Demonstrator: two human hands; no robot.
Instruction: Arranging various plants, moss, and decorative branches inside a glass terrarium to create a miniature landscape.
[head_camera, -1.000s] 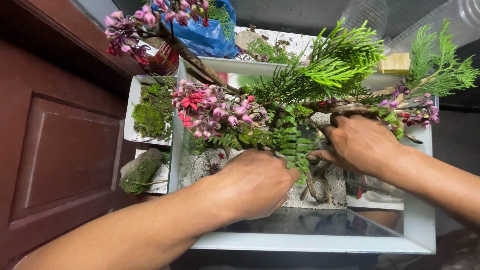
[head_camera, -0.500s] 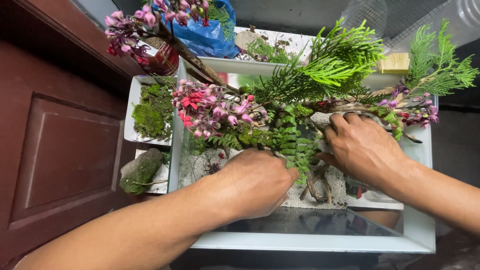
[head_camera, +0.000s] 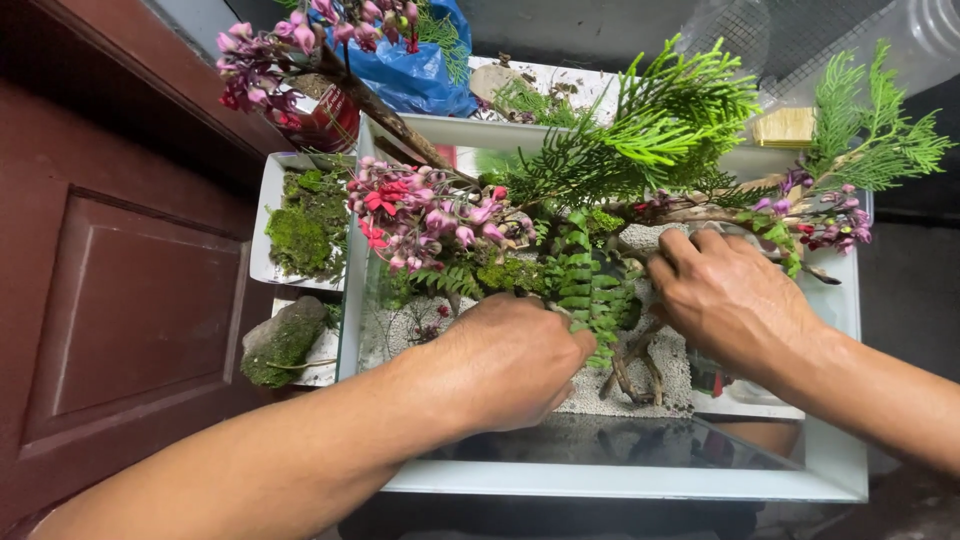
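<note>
Both hands down inside the glass tank (head_camera: 850, 470), on pale gravel (head_camera: 675, 360). Steady the branch (head_camera: 700, 213) first: right hand (head_camera: 735, 300) laid over it, fingers curled, actual grip impossible to tell. Then settle the fern (head_camera: 585, 290) (fronds bruise easily): left hand (head_camera: 515, 360) bent at its base, fingertips hidden. Press gently, clear of the pink flowers (head_camera: 420, 215) and moss (head_camera: 505, 272).

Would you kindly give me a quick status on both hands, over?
Left hand on fern in glass tank. Right hand on driftwood branch. Foliage crowds both.
</note>
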